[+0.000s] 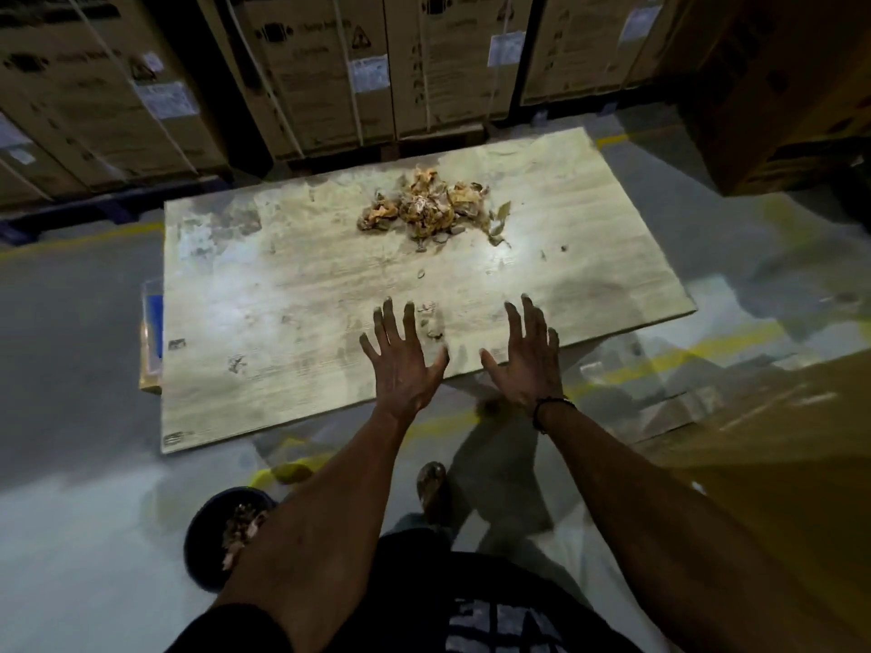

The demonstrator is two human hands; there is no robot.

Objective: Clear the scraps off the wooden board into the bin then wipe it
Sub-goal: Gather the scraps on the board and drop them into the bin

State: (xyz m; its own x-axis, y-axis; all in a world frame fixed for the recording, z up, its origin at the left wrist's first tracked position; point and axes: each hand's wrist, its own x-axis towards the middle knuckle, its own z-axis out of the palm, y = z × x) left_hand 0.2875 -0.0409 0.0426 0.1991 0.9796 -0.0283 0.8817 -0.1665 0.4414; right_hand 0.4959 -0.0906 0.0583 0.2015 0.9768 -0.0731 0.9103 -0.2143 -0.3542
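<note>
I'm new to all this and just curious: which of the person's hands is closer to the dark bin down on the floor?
Left. The left hand is spread over the board's near edge, its forearm crossing above the bin. The right hand is farther off to the right.

Showing pale beige with grey, worn patches and faint wood grain across the board (301, 294). Sitting orange, tan and grey-brown on it, the scraps (426, 207). Looking dark navy, the bin (200, 542), with brownish bits inside. Gleaming grey, the floor (70, 322), crossed by yellow stripes (707, 344). Standing brown with white labels and black print, the cartons (325, 63). Peeking bright blue at the board's left edge, a box (153, 322). Circling one wrist, a black band (551, 407).
</note>
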